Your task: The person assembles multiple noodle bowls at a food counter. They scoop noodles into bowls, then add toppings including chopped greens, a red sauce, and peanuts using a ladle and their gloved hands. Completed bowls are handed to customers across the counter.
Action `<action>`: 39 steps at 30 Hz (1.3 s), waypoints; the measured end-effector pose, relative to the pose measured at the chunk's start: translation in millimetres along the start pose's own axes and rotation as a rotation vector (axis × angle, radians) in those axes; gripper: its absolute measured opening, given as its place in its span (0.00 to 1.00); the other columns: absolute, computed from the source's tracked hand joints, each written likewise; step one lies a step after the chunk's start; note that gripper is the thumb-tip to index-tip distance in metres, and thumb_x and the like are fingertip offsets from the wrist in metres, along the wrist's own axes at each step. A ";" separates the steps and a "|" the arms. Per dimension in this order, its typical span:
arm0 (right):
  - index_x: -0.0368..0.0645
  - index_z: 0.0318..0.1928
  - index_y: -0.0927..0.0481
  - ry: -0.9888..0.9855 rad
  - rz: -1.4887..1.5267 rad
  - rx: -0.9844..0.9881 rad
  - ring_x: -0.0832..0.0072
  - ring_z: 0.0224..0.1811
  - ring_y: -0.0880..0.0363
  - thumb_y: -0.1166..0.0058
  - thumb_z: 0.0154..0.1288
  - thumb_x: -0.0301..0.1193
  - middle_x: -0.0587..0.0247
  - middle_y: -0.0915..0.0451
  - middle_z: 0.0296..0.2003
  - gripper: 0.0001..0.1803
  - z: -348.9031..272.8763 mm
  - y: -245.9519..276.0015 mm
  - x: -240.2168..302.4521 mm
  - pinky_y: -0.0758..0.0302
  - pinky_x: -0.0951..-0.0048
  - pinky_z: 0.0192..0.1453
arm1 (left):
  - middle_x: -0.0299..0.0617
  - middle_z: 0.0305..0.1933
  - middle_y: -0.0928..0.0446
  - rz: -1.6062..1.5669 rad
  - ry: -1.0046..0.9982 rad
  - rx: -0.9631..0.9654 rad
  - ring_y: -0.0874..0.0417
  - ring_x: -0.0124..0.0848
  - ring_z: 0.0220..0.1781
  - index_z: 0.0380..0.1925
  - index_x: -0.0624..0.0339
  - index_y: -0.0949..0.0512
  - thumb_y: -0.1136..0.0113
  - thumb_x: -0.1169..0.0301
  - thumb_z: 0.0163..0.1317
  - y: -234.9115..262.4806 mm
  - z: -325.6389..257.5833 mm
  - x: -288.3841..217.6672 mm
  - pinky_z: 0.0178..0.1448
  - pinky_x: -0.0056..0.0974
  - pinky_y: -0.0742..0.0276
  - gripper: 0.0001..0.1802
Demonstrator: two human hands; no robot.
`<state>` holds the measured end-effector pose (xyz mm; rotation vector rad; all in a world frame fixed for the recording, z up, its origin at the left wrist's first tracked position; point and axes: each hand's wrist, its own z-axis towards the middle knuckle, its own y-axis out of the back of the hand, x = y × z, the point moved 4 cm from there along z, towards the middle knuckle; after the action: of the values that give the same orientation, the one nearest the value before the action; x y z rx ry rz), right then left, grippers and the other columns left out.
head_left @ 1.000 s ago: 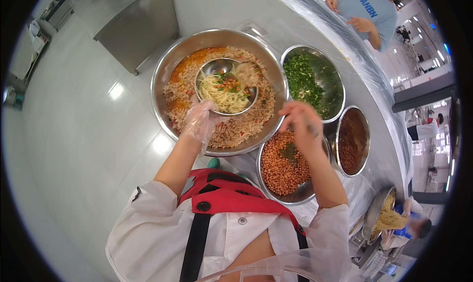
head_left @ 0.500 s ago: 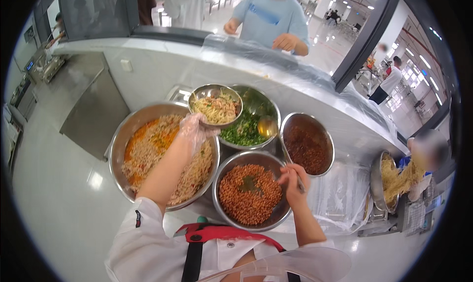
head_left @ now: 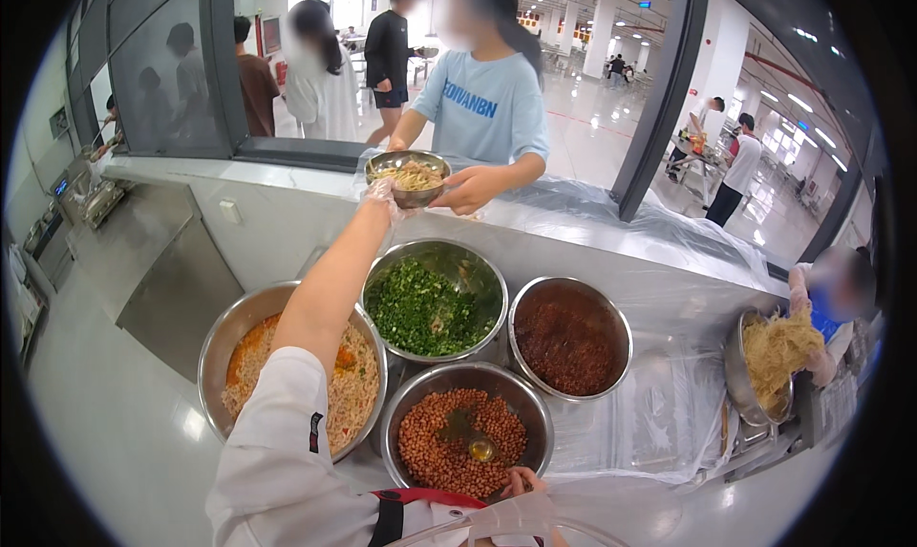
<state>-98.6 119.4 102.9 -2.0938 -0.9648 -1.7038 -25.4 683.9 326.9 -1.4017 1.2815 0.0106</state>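
Note:
My gloved left hand (head_left: 382, 195) stretches out over the counter and grips the near left side of a small metal bowl (head_left: 416, 199). Noodles with a pale topping (head_left: 413, 175) fill it. A person in a light-blue T-shirt has both hands (head_left: 463, 190) at the same bowl from the far side. My bare right hand (head_left: 521, 481), partly hidden at the lower edge, is closed around a ladle's handle. The ladle head (head_left: 480, 450) rests over reddish-brown beans or peanuts (head_left: 458, 434) in a large metal bowl (head_left: 545, 432).
Around them stand metal bowls of chopped greens (head_left: 420, 303), dark red sauce (head_left: 568, 349) and minced topping in orange oil (head_left: 353, 394). A plastic-covered counter ledge (head_left: 573, 208) runs beneath the window frame. At right, a co-worker's gloved hands handle noodles (head_left: 778, 351).
My left hand has carried the noodle bowl forward to the ledge, where the other person's hands now meet it. My right hand has drawn back, moving the ladle from the greens to the beans or peanuts.

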 end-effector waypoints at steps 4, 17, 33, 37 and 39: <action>0.37 0.44 0.26 -0.108 -0.101 -0.055 0.81 0.21 0.25 0.55 0.68 0.32 0.62 0.23 0.24 0.12 -8.9 2.2 5.2 0.29 0.82 0.24 | 0.47 0.62 0.36 -0.021 -0.036 0.027 0.35 0.46 0.63 0.60 0.53 0.40 0.59 0.69 0.58 -11.7 26.9 -0.3 0.61 0.62 0.40 0.27; 0.40 0.40 0.23 0.439 -0.478 0.019 0.53 0.34 0.22 0.50 0.61 0.34 0.47 0.22 0.30 0.11 -6.5 -19.9 7.1 0.26 0.58 0.38 | 0.50 0.49 0.31 0.529 -0.022 0.455 0.23 0.45 0.41 0.57 0.64 0.40 0.46 0.66 0.58 34.6 -90.4 29.6 0.41 0.48 0.22 0.29; 0.50 0.43 0.24 0.746 -0.966 0.132 0.68 0.34 0.24 0.49 0.56 0.32 0.66 0.23 0.29 0.13 -57.6 -71.9 28.3 0.35 0.67 0.39 | 0.39 0.47 0.31 1.048 -0.067 0.414 0.31 0.26 0.42 0.58 0.59 0.36 0.42 0.72 0.56 212.6 -339.6 47.7 0.47 0.31 0.31 0.28; 0.50 0.42 0.24 0.780 -0.931 0.211 0.68 0.31 0.24 0.50 0.57 0.33 0.66 0.24 0.27 0.11 -83.8 -72.7 33.6 0.34 0.67 0.39 | 0.39 0.49 0.31 0.954 -0.121 0.370 0.31 0.27 0.45 0.60 0.62 0.38 0.41 0.71 0.56 245.3 -376.6 55.7 0.50 0.32 0.32 0.31; 0.49 0.40 0.24 0.791 -0.977 0.241 0.68 0.30 0.24 0.50 0.57 0.33 0.65 0.24 0.26 0.10 -90.0 -76.5 29.8 0.34 0.67 0.39 | 0.40 0.51 0.31 0.964 -0.207 0.398 0.30 0.28 0.44 0.60 0.63 0.38 0.41 0.71 0.55 262.4 -388.6 66.9 0.51 0.32 0.31 0.31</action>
<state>-213.7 132.4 140.4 -0.5970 -1.8712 -2.3327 -419.1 440.1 227.2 -0.3483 1.5615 0.5113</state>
